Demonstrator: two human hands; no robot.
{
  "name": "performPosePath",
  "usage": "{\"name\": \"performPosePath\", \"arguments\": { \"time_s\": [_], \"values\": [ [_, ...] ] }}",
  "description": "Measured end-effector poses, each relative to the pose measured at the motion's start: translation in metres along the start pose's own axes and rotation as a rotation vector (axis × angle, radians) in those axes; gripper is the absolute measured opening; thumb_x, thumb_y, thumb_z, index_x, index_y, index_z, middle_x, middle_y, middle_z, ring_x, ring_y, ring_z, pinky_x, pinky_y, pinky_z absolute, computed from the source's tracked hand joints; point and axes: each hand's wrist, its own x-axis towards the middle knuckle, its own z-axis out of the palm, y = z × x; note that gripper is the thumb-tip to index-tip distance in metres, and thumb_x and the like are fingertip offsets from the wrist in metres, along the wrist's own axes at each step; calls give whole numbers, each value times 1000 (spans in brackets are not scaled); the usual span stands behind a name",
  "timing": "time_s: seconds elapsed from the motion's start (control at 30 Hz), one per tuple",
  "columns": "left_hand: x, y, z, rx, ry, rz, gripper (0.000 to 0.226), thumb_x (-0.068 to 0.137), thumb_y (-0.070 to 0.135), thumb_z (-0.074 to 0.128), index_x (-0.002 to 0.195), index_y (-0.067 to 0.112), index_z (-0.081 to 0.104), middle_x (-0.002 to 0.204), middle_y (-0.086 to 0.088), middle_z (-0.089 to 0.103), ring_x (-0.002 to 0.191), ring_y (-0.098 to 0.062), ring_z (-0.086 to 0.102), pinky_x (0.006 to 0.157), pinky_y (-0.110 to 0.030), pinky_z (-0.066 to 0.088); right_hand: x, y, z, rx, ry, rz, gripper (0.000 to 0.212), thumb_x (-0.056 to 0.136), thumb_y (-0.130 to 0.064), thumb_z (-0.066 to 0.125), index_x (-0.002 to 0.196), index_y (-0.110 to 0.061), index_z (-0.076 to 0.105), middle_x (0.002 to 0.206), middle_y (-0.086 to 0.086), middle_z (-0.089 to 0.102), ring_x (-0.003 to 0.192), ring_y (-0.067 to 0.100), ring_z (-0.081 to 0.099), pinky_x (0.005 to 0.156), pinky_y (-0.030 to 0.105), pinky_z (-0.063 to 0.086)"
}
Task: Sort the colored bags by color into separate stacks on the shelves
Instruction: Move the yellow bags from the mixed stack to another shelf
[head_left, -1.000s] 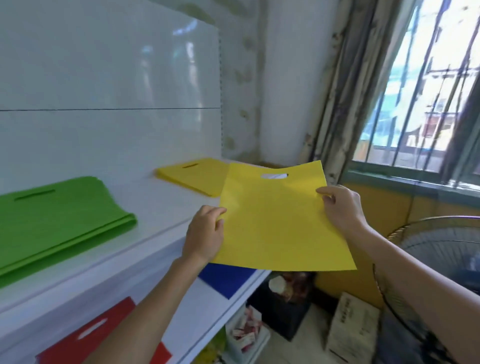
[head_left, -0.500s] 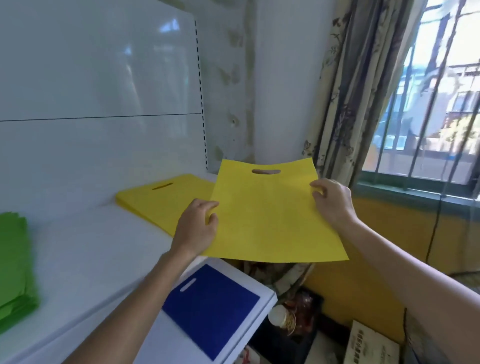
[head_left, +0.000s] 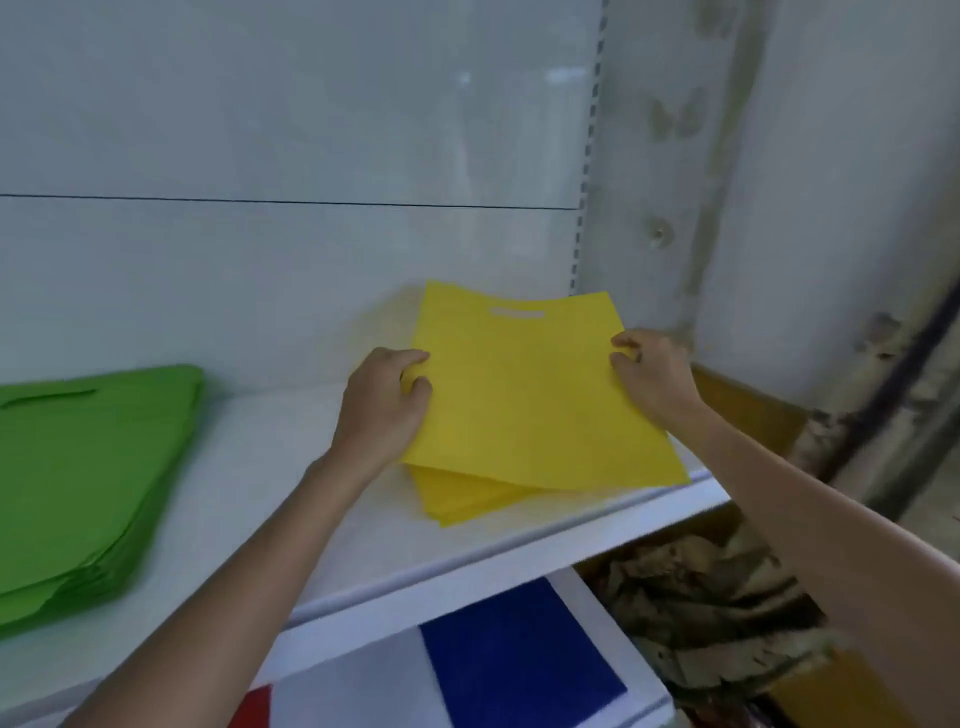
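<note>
Both hands: you're pinching yellow bag (head_left: 530, 405) edges, L hand (head_left: 382, 402), R hand (head_left: 652, 376).
Underneath: yellow stack (head_left: 462, 499) sitting on shelf (head_left: 311, 483).
Nearby: green stack (head_left: 78, 467) lying left; blue bag (head_left: 519, 654) below.

Bright, soft daylight — slight motion blur, wide-angle bending at edges.

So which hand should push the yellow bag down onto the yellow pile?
Probably the left hand: it pinches the yellow bag just beside the yellow pile showing underneath. The right hand holds the other edge, near the shelf end.
</note>
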Motion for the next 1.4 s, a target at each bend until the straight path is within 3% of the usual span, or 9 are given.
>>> {"name": "performPosePath", "arguments": {
  "time_s": [0.2, 0.43, 0.67, 0.83, 1.0, 1.17, 1.27, 1.4],
  "values": [
    [-3, 0, 3, 126, 5, -198, 37, 91, 17, 52, 128, 15, 54, 123, -11, 52, 110, -24, 50, 88, -25, 35, 40, -1, 33, 62, -207, -150, 39, 93, -8, 47, 132, -4, 50, 139, 13, 47, 127, 27, 44, 104, 30, 32],
    [-23, 13, 34, 347, -157, -374, 42, 91, 23, 51, 132, 16, 49, 128, -14, 48, 121, -29, 44, 98, -31, 36, 44, 37, 50, 79, -343, -197, 39, 91, -8, 47, 128, 1, 52, 135, 17, 49, 124, 31, 44, 101, 37, 36],
    [-32, 18, 47, 478, -95, -535, 44, 90, 30, 50, 132, 19, 47, 134, -14, 41, 125, -31, 38, 101, -34, 33, 54, 56, 58, 81, -635, -167, 47, 92, -28, 47, 139, -21, 42, 144, 5, 42, 132, 27, 36, 109, 42, 30],
    [-31, 25, 49, 435, -63, -550, 44, 94, 25, 44, 136, 12, 42, 143, -7, 41, 132, -25, 35, 104, -31, 29, 49, 43, 64, -164, -761, -279, 59, 95, -52, 33, 147, -26, 21, 152, 7, 26, 140, 33, 15, 111, 46, 13],
    [-39, 28, 44, 438, -29, -537, 48, 94, 27, 45, 140, 16, 37, 142, -8, 42, 130, -25, 38, 104, -33, 34, 45, 31, 60, -190, -740, -259, 54, 98, -47, 29, 142, -15, 29, 147, 15, 30, 137, 35, 19, 108, 46, 19],
    [-59, 24, -8, 546, 178, -469, 40, 87, 26, 56, 126, 16, 55, 129, -12, 53, 120, -27, 47, 100, -34, 38, 35, -25, 56, 109, -395, -427, 41, 96, -25, 42, 133, -8, 46, 137, 16, 43, 128, 33, 36, 102, 40, 32],
    [-85, 20, -60, 666, 295, -445, 35, 83, 20, 60, 117, 12, 62, 125, -16, 55, 119, -33, 45, 102, -34, 33, 8, -92, 65, 283, -416, -607, 42, 94, -21, 47, 134, -10, 46, 134, 15, 47, 124, 30, 41, 103, 39, 33],
    [-142, 14, -133, 730, 417, -550, 34, 82, 18, 61, 116, 12, 63, 125, -15, 54, 119, -32, 46, 102, -32, 32, -60, -190, 82, 453, -504, -821, 42, 90, -16, 52, 131, -7, 49, 130, 16, 51, 120, 32, 47, 101, 35, 35]
  ]
}}
